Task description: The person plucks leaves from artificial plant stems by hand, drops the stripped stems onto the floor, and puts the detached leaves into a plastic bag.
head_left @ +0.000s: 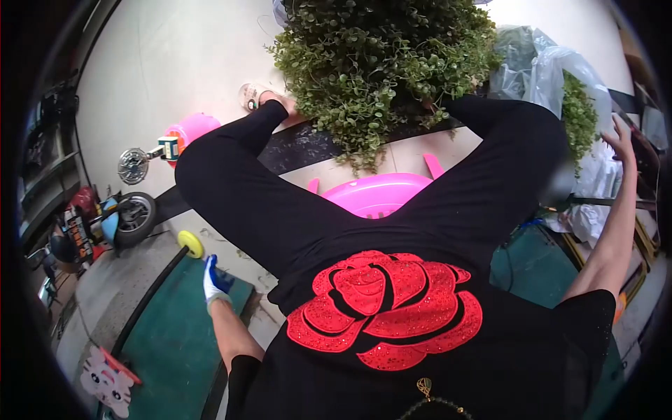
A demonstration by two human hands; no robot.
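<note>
My left hand (215, 281), in a white and blue glove, is out at the left above the corner of a green board (168, 336). Its fingers look stretched out, with nothing visible in them. At the right my bare right hand (619, 142) is raised with its fingers apart, close to a clear plastic bag (549, 70). Artificial green foliage (577, 119) shows inside that bag. A large heap of small-leaved artificial foliage (378, 66) lies on the floor in front of my legs, past both hands' reach here.
A pink plastic stool or chair (378, 192) is between my thighs. Leftward are a yellow wheel (190, 243) on a black bar, a small fan (133, 166), a scooter wheel (134, 219) and a cat-face board (105, 385). Metal frames stand at the right.
</note>
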